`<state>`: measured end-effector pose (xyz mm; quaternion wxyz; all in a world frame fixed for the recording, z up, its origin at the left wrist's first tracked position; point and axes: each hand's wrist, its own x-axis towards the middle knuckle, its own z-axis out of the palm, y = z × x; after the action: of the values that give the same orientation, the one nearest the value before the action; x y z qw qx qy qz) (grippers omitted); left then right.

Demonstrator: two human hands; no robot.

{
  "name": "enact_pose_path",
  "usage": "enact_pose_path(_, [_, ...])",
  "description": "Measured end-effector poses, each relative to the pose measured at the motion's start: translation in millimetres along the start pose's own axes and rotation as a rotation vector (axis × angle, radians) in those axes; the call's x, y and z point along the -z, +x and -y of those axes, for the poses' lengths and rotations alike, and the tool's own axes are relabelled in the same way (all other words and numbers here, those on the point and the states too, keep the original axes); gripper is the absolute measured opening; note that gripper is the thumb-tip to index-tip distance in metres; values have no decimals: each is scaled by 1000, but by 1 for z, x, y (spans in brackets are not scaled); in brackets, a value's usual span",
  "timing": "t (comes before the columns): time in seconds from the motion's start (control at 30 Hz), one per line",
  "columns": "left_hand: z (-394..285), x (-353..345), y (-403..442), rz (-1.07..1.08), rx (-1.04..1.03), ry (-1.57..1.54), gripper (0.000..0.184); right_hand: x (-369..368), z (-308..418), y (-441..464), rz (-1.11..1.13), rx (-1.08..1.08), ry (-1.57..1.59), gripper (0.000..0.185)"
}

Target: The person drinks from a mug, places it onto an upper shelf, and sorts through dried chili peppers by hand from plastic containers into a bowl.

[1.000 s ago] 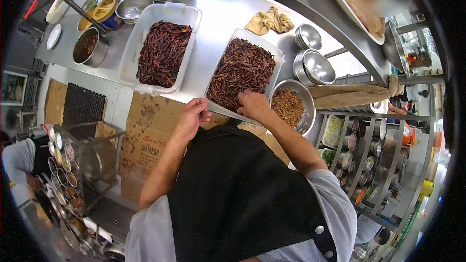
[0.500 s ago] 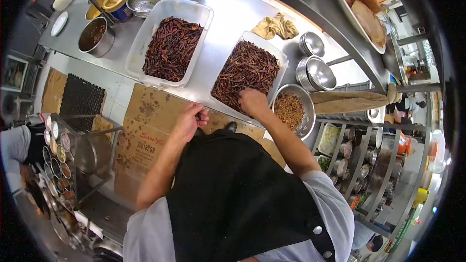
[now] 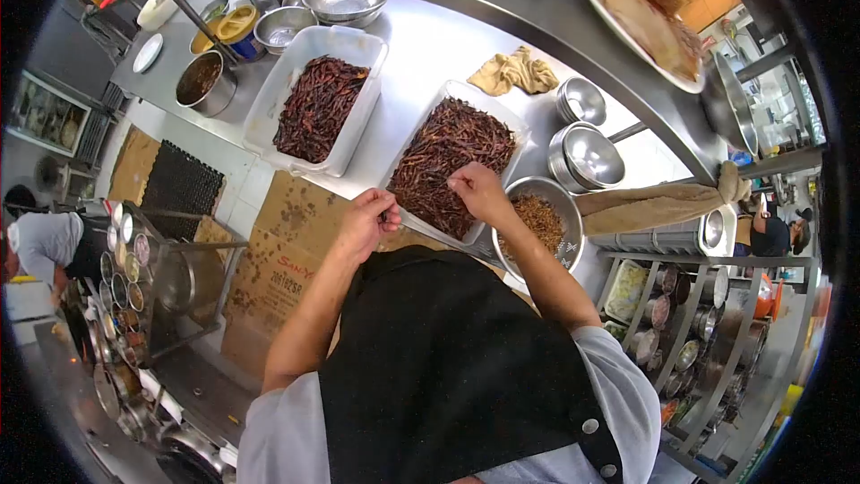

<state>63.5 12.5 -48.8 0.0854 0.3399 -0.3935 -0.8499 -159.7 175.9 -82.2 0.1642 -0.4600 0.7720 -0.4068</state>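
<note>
Dark red dried chilies (image 3: 448, 157) fill the right-hand white tub (image 3: 515, 125). Just above their near side, my right hand (image 3: 480, 193) is closed in a pinch; what is between its fingertips, if anything, is too small to make out. My left hand (image 3: 365, 226) is held off the tub's left front corner, its fingers curled together around something small and dark that I cannot name for certain. Next to my right forearm is a perforated metal colander (image 3: 573, 233) holding small yellow-brown bits (image 3: 537, 224).
A second white tub (image 3: 372, 81) of chilies stands left on the steel table (image 3: 408, 45). Metal bowls (image 3: 593, 157) and a cloth (image 3: 512, 72) lie beyond. An overhead shelf (image 3: 537, 13) crosses in front. A co-worker (image 3: 54, 251) is at far left.
My right hand has lifted from among the chilies to just above them. My left hand has come nearer the tub, its fingers closing together. The view has shifted slightly.
</note>
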Motion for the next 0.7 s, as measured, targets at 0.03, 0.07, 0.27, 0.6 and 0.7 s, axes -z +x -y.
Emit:
enact_pose_path(0.03, [-1, -10, 8, 25, -23, 83, 10, 5, -1, 1, -5, 10, -9, 14])
enact_pose_path(0.07, [-2, -23, 15, 44, -32, 117, 14, 10, -1, 2, 3, -40, 103, 15])
enact_pose_path(0.27, [-17, -88, 45, 54, -144, 188, 18, 25, 16, 2, 5, -144, 274, 20])
enact_pose_path(0.6, [-3, -87, 60, 116, 63, 33, 15, 35, 37, -8, 96, -45, 569, 12])
enact_pose_path(0.7, [12, -70, 64, 133, 131, -160, 14, 38, 44, -8, 142, -370, 1122, 12])
